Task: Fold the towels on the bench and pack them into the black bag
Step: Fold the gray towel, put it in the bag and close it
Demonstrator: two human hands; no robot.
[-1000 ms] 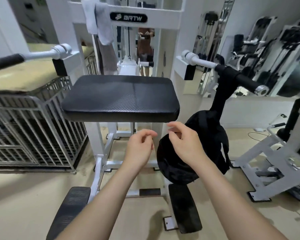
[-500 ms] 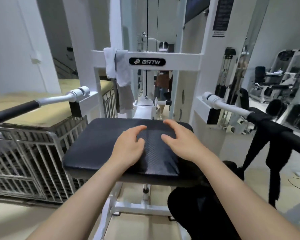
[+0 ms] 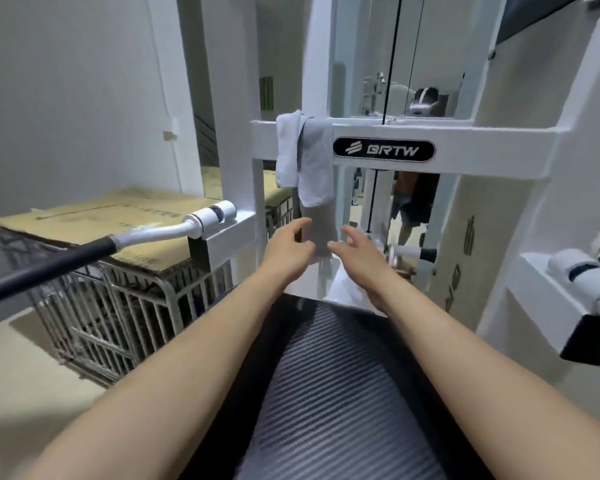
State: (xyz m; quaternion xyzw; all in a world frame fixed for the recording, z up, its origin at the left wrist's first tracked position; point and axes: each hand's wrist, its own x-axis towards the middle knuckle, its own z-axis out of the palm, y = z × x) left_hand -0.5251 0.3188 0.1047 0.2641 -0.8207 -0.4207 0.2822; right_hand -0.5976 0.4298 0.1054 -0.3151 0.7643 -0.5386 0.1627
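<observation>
Whereas both lay on the bench pad (image 3: 343, 393) before, the left hand (image 3: 288, 244) and right hand (image 3: 358, 249) now reach past it, fingers spread, empty, flanking 2 grey towels (image 3: 314, 174) draped over the white crossbar (image 3: 482, 147).

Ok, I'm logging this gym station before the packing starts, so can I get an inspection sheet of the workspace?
Surface: black bench pad, both forearms above it.
Job's things: towels draped over the white crossbar, one end hanging low between the hands; bag not in view.
Clutter: cardboard on a wire cage at left.
Grippers: left hand and right hand open, reaching at the hanging end; contact unclear.
Cables: machine cable running vertically behind the crossbar.
Surroundings: grip bar at left; mirror behind.
</observation>
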